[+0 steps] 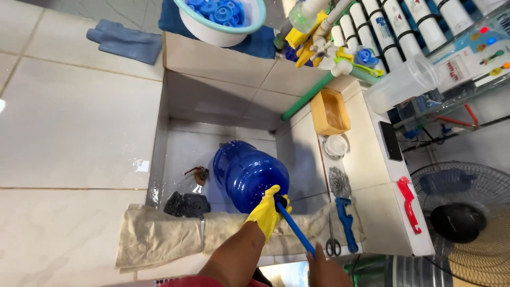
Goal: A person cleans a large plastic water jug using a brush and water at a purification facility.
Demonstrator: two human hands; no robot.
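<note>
Gloved left hand (264,213) grips the blue jug (248,174) at its mouth; bare right hand (325,270), at five o'clock, holds the blue rod (295,230).

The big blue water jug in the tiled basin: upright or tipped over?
Tipped: the blue jug lies on its side, neck toward the gloved left hand, a blue rod at its mouth.

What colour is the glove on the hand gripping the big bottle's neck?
Yellow. The glove on the left hand shows best in the head view, against the blue bottle.
</note>
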